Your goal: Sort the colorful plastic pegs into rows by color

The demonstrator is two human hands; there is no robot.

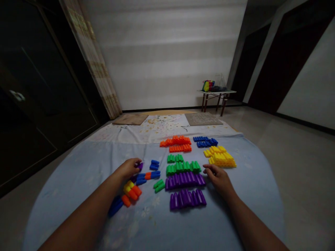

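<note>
Row of purple pieces, the farther of two, lies on the cloth-covered bench. Left of that row, the left hand pinches a purple piece. At its right end, the right hand is partly open, fingers loosely bent, empty. Green pieces sit just beyond the row; mixed-colour pieces lie left of it.

a flat brown rectangular board and a flat greyish board lie apart on white floral cloth. near the pale wall, a small light-topped table bears a multicoloured bag. a beige patterned curtain hangs beside a dark glossy cabinet; a dark reddish door stands at right.
</note>
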